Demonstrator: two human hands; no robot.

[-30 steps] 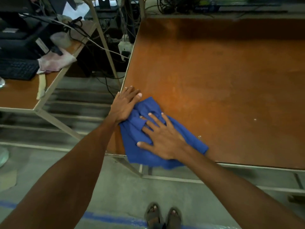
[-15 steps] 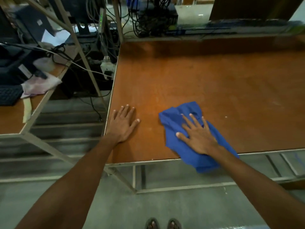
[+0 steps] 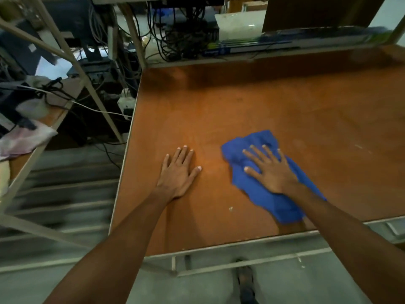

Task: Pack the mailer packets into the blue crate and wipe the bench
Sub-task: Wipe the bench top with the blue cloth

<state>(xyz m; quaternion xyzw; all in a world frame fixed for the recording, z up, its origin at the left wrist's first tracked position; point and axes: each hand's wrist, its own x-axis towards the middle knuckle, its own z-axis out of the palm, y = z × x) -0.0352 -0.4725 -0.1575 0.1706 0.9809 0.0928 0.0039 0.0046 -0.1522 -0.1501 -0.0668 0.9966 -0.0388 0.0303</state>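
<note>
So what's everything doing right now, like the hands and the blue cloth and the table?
Bench, brown top, a few pale specks near its front edge.
Left hand, flat on the bench, fingers straight, holding nothing.
Blue cloth, crumpled, lying on the bench.
Right hand, flat on the blue cloth, fingers spread, pressing it down.
Pale rag, bunched up on the side table at the left.

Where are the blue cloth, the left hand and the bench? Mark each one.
blue cloth [image 3: 256, 138], head view, bunched far part beyond the fingertips.
left hand [image 3: 178, 173], head view, back of the hand.
bench [image 3: 274, 99], head view, bare brown top.
</note>
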